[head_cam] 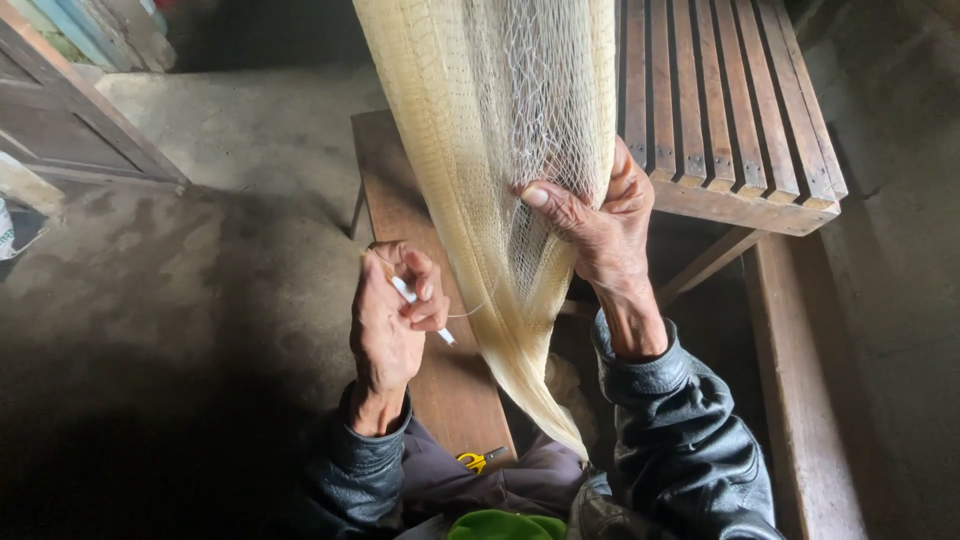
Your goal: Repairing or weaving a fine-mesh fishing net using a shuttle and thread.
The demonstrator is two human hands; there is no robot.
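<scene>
A pale yellow fishing net point(470, 130) hangs down from above and gathers to a point near my lap. My right hand point(600, 220) grips a fold of its white mesh, thumb pressed on the strands. My left hand point(395, 315) is closed around a small white netting needle point(420, 310), held just left of the net. A thin thread point(470, 312) runs from the needle to the net. Both arms wear dark jacket sleeves.
A narrow wooden bench point(440, 380) lies under my hands, with small yellow-handled scissors point(480, 460) on it near my lap. A slatted wooden seat point(730, 110) stands at the upper right. Concrete floor point(180, 260) spreads left; a wooden door frame point(70, 120) is at far left.
</scene>
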